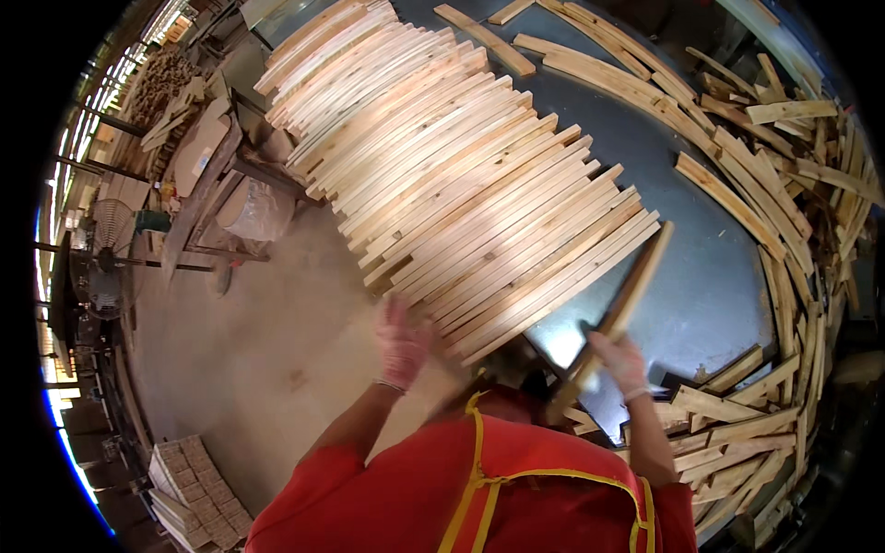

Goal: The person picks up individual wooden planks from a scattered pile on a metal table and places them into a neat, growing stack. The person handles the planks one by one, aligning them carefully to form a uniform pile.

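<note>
A long wooden slat [636, 288] slants up from my right hand [619, 361], whose fingers are wrapped round it. That slat is held at the right of a long row of pale wooden slats [461, 175] lying side by side on a blue-grey metal table [710, 304]. My left hand [403, 348], in a thin pinkish glove and somewhat blurred, is by the near left ends of the row. Its fingers look stretched out, with nothing seen in them. Whether it touches the slat ends I cannot tell.
Loose boards [737, 194] lie along the table's right side, and shorter pieces [728, 415] are heaped at the lower right. A bundled stack of wood [198, 484] stands on the floor at the lower left. A fan [111, 249] and a cluttered bench [249, 166] are at the left.
</note>
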`<action>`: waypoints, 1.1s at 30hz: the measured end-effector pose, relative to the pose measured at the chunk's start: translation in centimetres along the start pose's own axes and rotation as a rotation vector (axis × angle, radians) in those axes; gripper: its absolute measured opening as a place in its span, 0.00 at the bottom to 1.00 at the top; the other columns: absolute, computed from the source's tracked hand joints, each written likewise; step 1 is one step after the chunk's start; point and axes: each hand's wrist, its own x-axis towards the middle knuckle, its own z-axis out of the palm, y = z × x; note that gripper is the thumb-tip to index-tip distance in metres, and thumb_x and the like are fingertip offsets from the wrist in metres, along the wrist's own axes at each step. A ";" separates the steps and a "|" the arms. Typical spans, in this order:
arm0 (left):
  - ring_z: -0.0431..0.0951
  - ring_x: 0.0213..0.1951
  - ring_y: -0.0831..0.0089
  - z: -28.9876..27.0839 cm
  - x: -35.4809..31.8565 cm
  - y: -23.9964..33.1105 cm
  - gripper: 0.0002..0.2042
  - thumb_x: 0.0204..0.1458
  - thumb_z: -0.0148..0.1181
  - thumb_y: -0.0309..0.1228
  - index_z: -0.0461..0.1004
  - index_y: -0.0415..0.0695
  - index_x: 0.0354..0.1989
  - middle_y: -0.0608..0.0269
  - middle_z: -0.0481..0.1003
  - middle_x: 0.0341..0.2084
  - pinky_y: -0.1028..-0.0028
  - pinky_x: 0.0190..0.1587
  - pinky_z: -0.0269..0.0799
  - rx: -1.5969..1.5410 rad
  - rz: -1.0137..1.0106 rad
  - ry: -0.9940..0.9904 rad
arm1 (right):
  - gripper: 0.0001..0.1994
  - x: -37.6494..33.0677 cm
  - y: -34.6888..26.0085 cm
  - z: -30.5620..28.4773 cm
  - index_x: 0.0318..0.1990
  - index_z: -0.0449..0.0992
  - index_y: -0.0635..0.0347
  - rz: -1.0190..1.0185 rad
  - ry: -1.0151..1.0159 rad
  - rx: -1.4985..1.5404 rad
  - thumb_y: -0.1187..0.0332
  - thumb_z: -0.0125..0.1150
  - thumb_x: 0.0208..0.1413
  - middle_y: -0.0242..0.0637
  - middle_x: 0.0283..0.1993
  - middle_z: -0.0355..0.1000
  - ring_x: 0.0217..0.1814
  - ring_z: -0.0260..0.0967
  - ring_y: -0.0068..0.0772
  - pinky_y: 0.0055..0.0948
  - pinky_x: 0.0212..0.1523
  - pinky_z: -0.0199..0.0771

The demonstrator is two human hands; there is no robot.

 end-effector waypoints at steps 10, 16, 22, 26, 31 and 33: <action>0.78 0.47 0.64 -1.6 -3.7 -1.7 0.14 0.62 0.69 0.41 0.80 0.44 0.46 0.61 0.80 0.40 0.66 0.52 0.75 -1.091 -1.331 -0.469 | 0.33 4.5 3.9 4.6 0.73 0.63 0.72 -0.236 0.337 0.310 0.64 0.66 0.66 0.51 0.62 0.76 0.62 0.74 0.41 0.34 0.67 0.71; 0.77 0.42 0.70 -2.0 -1.9 1.5 0.13 0.67 0.62 0.39 0.79 0.44 0.52 0.63 0.80 0.40 0.71 0.47 0.74 -0.985 -0.573 -0.841 | 0.37 5.4 10.0 -2.0 0.77 0.57 0.72 -0.180 0.498 0.426 0.65 0.66 0.66 0.52 0.64 0.74 0.65 0.72 0.40 0.34 0.67 0.71; 0.79 0.44 0.70 -7.5 3.0 4.0 0.16 0.69 0.58 0.38 0.79 0.37 0.53 0.60 0.80 0.43 0.70 0.50 0.78 -1.119 -1.017 -0.880 | 0.41 6.3 2.4 3.9 0.78 0.51 0.68 -0.280 0.259 0.580 0.67 0.68 0.64 0.53 0.61 0.76 0.62 0.75 0.40 0.33 0.63 0.74; 0.82 0.47 0.69 -4.7 7.1 0.6 0.20 0.66 0.63 0.41 0.76 0.39 0.58 0.56 0.80 0.49 0.71 0.52 0.81 -1.341 -1.126 -1.272 | 0.41 4.4 -5.3 5.6 0.77 0.52 0.64 -0.306 0.092 0.951 0.74 0.70 0.58 0.50 0.61 0.75 0.60 0.75 0.38 0.34 0.62 0.77; 0.81 0.54 0.55 1.9 13.4 11.2 0.50 0.55 0.71 0.44 0.48 0.37 0.80 0.43 0.75 0.62 0.62 0.61 0.78 -0.247 -0.109 -1.369 | 0.43 7.6 -1.4 5.3 0.80 0.48 0.61 -0.429 -0.035 0.920 0.79 0.63 0.59 0.49 0.62 0.74 0.63 0.73 0.37 0.35 0.63 0.76; 0.80 0.56 0.53 1.2 13.9 15.3 0.47 0.56 0.69 0.41 0.49 0.40 0.80 0.38 0.76 0.60 0.60 0.59 0.77 -0.185 -0.168 -1.359 | 0.43 7.8 -0.8 4.1 0.80 0.47 0.61 -0.390 -0.004 0.838 0.78 0.62 0.60 0.47 0.62 0.74 0.62 0.74 0.36 0.33 0.63 0.76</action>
